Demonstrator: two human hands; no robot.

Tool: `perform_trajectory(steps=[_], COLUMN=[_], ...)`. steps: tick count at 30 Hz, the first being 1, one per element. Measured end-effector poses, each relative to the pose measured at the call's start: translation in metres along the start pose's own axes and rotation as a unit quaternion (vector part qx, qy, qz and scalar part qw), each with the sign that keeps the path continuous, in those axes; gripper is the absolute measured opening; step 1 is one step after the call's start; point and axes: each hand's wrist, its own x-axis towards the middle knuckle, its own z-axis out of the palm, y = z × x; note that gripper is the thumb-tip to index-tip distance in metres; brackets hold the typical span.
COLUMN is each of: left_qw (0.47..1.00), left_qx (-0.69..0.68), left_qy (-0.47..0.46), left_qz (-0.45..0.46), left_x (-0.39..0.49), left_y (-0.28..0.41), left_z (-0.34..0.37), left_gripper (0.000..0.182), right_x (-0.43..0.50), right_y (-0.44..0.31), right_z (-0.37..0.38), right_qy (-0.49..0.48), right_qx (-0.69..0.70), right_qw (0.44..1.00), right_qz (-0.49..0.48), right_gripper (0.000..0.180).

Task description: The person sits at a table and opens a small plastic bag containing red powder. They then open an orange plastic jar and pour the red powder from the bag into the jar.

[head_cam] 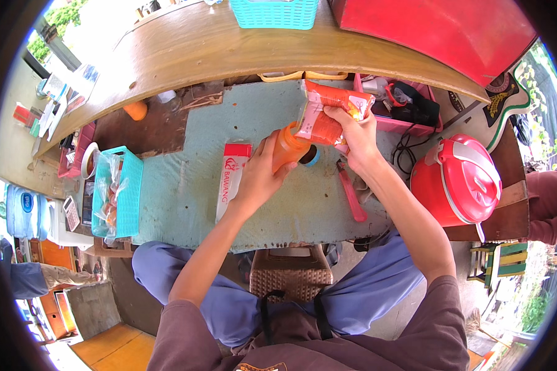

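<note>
My left hand [264,174] is wrapped around an orange plastic bottle [288,148], which is tilted with its mouth toward the upper right. In my right hand [352,134] is a red and pink plastic packet [327,111], tipped so its lower left end meets the bottle's mouth. Whether anything flows from the packet cannot be seen. A small round blue-rimmed lid [312,157] lies just right of the bottle. Left of my left hand is a white and red printed box [232,176]. A cutter with a pink-red handle [351,197] rests below my right hand.
A red rice cooker [464,178] stands at the right, near a dark cable [404,150] and a pink basket [390,123] of items. At the left is a turquoise basket [130,195] with plastic bags. A wooden shelf [190,51] spans the far side above the table [176,204].
</note>
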Motion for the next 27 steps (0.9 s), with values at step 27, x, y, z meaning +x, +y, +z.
perform_trajectory(steps=[27], left_qw=[1.000], left_qx=[0.001], left_qy=[-0.010], left_qz=[-0.004], left_x=[-0.0006], left_y=[0.0005], left_z=[-0.0015], left_gripper=[0.074], right_x=[-0.0017], right_y=[-0.0020], right_z=[0.0010], right_qy=[0.009], right_qx=[0.006], right_qw=[1.000], right_qz=[0.019], right_gripper=[0.024])
